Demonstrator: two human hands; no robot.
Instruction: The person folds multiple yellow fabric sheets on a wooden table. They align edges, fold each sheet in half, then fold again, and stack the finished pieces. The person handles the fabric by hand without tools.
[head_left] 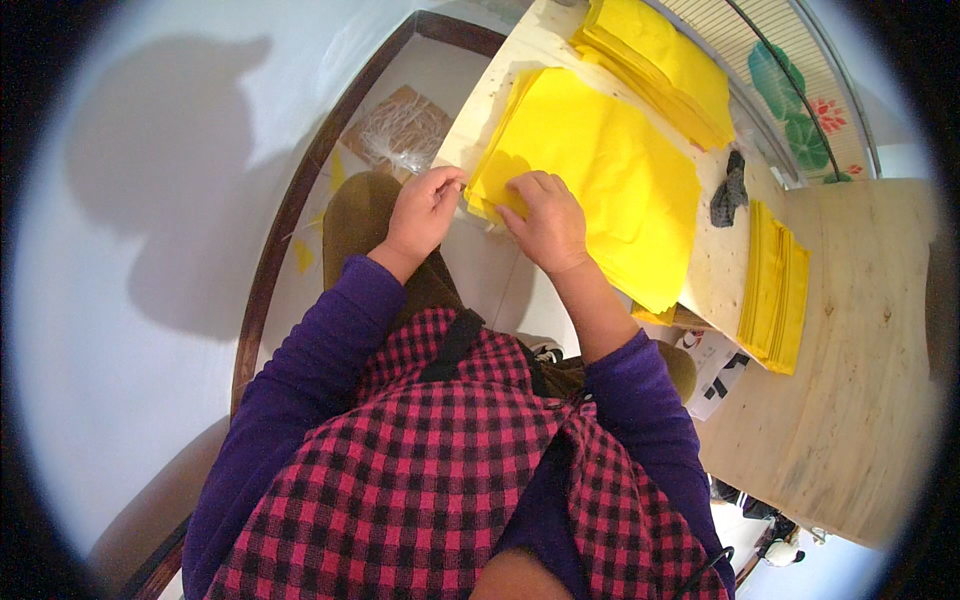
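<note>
A stack of yellow cloth sheets (620, 185) lies on the wooden table in front of me, its near left corner reaching past the table's edge. My left hand (422, 215) is beside that corner, thumb and fingertips pinched together; whatever sits between them is too small to make out. On top of the cloth's near left part rests my right hand (552, 222). Its fingers are bent, and the thumb stands apart from them with yellow cloth showing in between.
Another yellow cloth stack (665, 70) lies farther back, and folded yellow cloth (773, 290) sits at the right. Near it is a dark grey rag (729, 190). A wooden board (850, 360) extends rightward. Left of the table, a clear bag of pale strips (402, 130) lies on the floor.
</note>
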